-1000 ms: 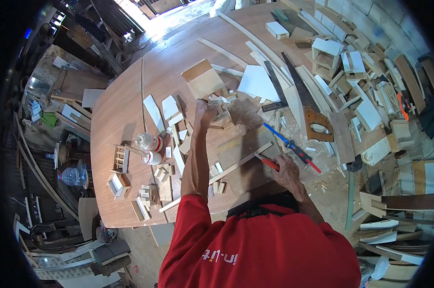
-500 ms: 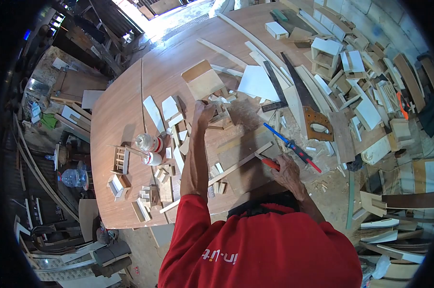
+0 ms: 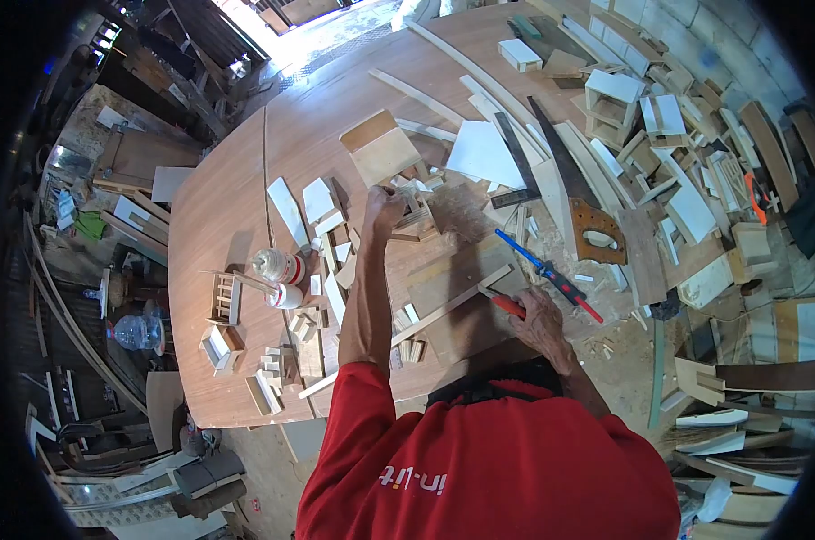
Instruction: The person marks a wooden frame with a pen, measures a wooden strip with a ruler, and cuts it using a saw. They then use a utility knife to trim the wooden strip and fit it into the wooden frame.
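Observation:
My left hand [image 3: 386, 209] reaches across the table, its fingers bent together beside a small wooden frame piece [image 3: 416, 221]. What it pinches, if anything, is too small to make out. Small wood offcuts lie just past its fingertips. Closer to my body, my right hand [image 3: 540, 322] is closed around a red-handled tool [image 3: 508, 306] with a thin grey tip. That tip is near a long wooden strip [image 3: 452, 306], which lies slantwise over a flat board [image 3: 466, 337]. To the right of this hand is a blue and red tool [image 3: 552, 274].
On the right lie a handsaw [image 3: 595, 236], a dark try square [image 3: 517, 162] and piled wood scraps. A glue bottle [image 3: 286, 295] and a clear jar [image 3: 274, 265] stand on the left. An open wooden box [image 3: 385, 157] sits beyond my left hand.
Both hands stay almost where they were. The whole view shifts very slightly, and the tools and wood pieces keep their places.

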`<action>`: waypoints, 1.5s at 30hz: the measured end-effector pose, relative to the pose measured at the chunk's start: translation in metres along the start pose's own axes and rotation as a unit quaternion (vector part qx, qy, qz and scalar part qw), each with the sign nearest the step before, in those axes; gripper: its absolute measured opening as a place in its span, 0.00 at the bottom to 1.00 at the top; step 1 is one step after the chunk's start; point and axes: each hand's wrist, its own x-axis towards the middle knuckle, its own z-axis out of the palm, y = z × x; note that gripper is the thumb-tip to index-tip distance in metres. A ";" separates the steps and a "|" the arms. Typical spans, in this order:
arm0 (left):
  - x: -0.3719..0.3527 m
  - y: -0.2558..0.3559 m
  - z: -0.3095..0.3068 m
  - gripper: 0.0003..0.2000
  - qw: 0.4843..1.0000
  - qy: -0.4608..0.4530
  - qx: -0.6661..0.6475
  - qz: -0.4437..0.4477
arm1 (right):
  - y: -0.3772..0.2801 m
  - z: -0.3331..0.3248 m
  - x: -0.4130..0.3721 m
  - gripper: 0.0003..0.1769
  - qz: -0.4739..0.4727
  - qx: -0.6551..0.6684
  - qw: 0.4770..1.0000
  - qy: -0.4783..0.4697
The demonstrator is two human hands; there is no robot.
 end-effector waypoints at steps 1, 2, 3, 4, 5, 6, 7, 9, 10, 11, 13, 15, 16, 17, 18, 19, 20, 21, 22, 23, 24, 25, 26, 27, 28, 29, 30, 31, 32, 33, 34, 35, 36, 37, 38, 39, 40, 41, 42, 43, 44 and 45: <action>-0.002 0.004 0.000 0.09 1.000 -0.002 0.007 0.008 | 0.000 0.000 0.000 0.18 -0.001 0.000 1.000 0.001; -0.004 0.008 0.000 0.09 1.000 -0.002 0.006 0.008 | 0.000 0.000 0.000 0.18 -0.002 0.000 1.000 0.002; -0.006 0.010 0.000 0.09 1.000 0.002 0.010 0.008 | 0.000 0.000 0.000 0.18 -0.002 0.000 1.000 0.002; -0.008 0.012 0.000 0.08 1.000 0.006 0.013 0.006 | -0.001 -0.001 0.000 0.18 0.000 -0.001 1.000 0.002; -0.009 0.015 0.000 0.08 1.000 0.006 0.013 0.006 | -0.001 -0.001 0.000 0.18 0.001 -0.002 1.000 0.003; -0.009 0.015 0.001 0.08 1.000 0.008 0.011 0.005 | -0.001 -0.001 0.000 0.18 0.001 -0.002 1.000 0.002; -0.010 0.015 0.001 0.08 1.000 0.010 0.010 0.004 | 0.000 0.000 0.000 0.18 -0.001 -0.001 1.000 0.005; -0.005 0.006 0.003 0.08 1.000 0.010 -0.001 0.007 | 0.000 0.000 0.000 0.18 -0.003 0.000 1.000 0.007; -0.002 0.001 0.004 0.08 1.000 0.010 -0.013 0.012 | 0.000 0.000 0.000 0.17 -0.001 0.000 1.000 0.007; 0.000 -0.004 0.005 0.08 1.000 0.010 -0.013 0.011 | 0.000 0.000 0.000 0.17 0.001 0.000 1.000 0.007; -0.001 -0.002 0.004 0.08 0.999 0.013 -0.027 0.013 | 0.000 0.000 0.000 0.17 -0.001 0.000 1.000 0.007; -0.003 0.002 0.003 0.08 1.000 0.010 -0.020 0.004 | 0.000 -0.001 0.000 0.17 -0.002 -0.001 1.000 0.006; -0.004 0.005 0.001 0.08 1.000 0.007 -0.013 -0.005 | -0.001 -0.002 0.000 0.18 -0.003 0.000 1.000 0.006; -0.005 0.008 0.000 0.08 1.000 0.007 -0.013 -0.005 | -0.002 -0.003 0.000 0.18 -0.004 0.002 1.000 0.006; -0.007 0.012 -0.002 0.08 1.000 0.004 0.007 -0.005 | -0.002 -0.002 -0.001 0.18 -0.004 0.002 1.000 0.006; -0.009 0.015 -0.002 0.08 1.000 0.001 0.026 -0.005 | -0.001 -0.002 -0.001 0.18 -0.007 -0.001 1.000 0.006; -0.009 0.015 -0.003 0.08 1.000 0.001 0.025 -0.005 | -0.001 -0.002 -0.001 0.18 -0.010 -0.005 1.000 0.007; -0.007 0.013 -0.004 0.12 0.999 -0.008 0.042 -0.020 | -0.001 -0.002 0.000 0.18 -0.010 -0.005 1.000 0.007; -0.005 0.011 -0.005 0.16 0.998 -0.017 0.058 -0.035 | -0.001 -0.002 0.000 0.18 -0.006 -0.004 1.000 0.003; -0.003 0.008 -0.005 0.16 0.998 -0.017 0.058 -0.035 | -0.002 -0.002 0.000 0.18 -0.001 -0.004 1.000 -0.001; -0.002 0.009 -0.006 0.18 0.997 -0.025 0.058 -0.041 | -0.002 -0.003 0.000 0.18 -0.001 -0.005 1.000 -0.001; -0.002 0.010 -0.007 0.20 0.997 -0.033 0.059 -0.047 | -0.003 -0.004 -0.001 0.19 0.001 -0.005 1.000 -0.002; -0.003 0.010 -0.007 0.20 0.997 -0.033 0.059 -0.048 | -0.004 -0.004 -0.001 0.19 0.003 -0.006 1.000 -0.003; -0.008 0.019 -0.009 0.20 0.995 -0.025 0.083 -0.045 | -0.004 -0.004 -0.001 0.19 0.003 -0.007 1.000 -0.003; -0.012 0.025 -0.009 0.20 0.993 -0.018 0.106 -0.043 | -0.004 -0.004 -0.001 0.19 0.004 -0.008 1.000 -0.003; -0.012 0.021 -0.006 0.20 0.993 -0.017 0.106 -0.043 | -0.004 -0.003 -0.001 0.18 0.005 -0.010 1.000 -0.003; -0.013 0.015 -0.002 0.15 0.996 0.041 0.071 0.030 | -0.003 -0.003 -0.001 0.18 0.005 -0.010 1.000 -0.003; -0.013 0.010 0.001 0.12 0.989 0.098 0.036 0.103 | -0.003 -0.002 -0.001 0.18 0.002 -0.007 1.000 -0.001; -0.009 0.006 0.000 0.12 0.989 0.099 0.035 0.103 | -0.002 -0.002 -0.001 0.18 -0.001 -0.004 1.000 0.001; -0.008 0.009 -0.003 0.13 0.991 0.081 0.057 0.094 | -0.002 -0.002 -0.001 0.18 -0.002 -0.005 1.000 0.000; -0.008 0.012 -0.005 0.14 0.991 0.063 0.078 0.086 | -0.002 -0.002 -0.001 0.19 -0.001 -0.007 1.000 0.000; -0.010 0.014 -0.007 0.14 0.991 0.063 0.078 0.085 | -0.002 -0.001 -0.001 0.19 0.000 -0.008 1.000 0.000; -0.016 0.026 -0.012 0.14 0.991 0.056 0.093 0.080 | -0.002 -0.001 -0.002 0.19 0.000 -0.009 1.000 0.000; -0.020 0.033 -0.014 0.15 0.990 0.050 0.108 0.075 | -0.001 0.000 -0.002 0.19 0.001 -0.007 1.000 0.002; -0.016 0.029 -0.013 0.15 0.990 0.049 0.108 0.075 | -0.001 0.000 -0.002 0.19 0.002 -0.004 1.000 0.004; -0.008 0.021 -0.012 0.15 0.987 0.065 0.122 0.078 | 0.000 0.001 -0.002 0.19 0.002 -0.005 1.000 0.003; -0.004 0.015 -0.012 0.16 0.984 0.081 0.137 0.080 | 0.001 0.002 -0.002 0.19 0.000 -0.003 1.000 0.005; -0.002 0.007 -0.014 0.16 0.984 0.081 0.137 0.078 | 0.001 0.003 -0.002 0.19 -0.002 -0.003 1.000 0.006; -0.003 0.005 -0.016 0.16 0.975 0.101 0.151 0.131 | 0.001 0.003 -0.002 0.19 -0.002 -0.004 1.000 0.004; -0.003 0.003 -0.019 0.17 0.962 0.121 0.165 0.183 | 0.001 0.003 -0.002 0.19 0.001 -0.003 1.000 0.006; -0.002 0.001 -0.024 0.17 0.962 0.122 0.164 0.181 | 0.001 0.003 -0.002 0.19 0.004 -0.002 1.000 0.008; -0.004 0.009 -0.031 0.17 0.980 0.088 0.130 0.118 | 0.001 0.003 -0.002 0.19 0.003 -0.002 1.000 0.007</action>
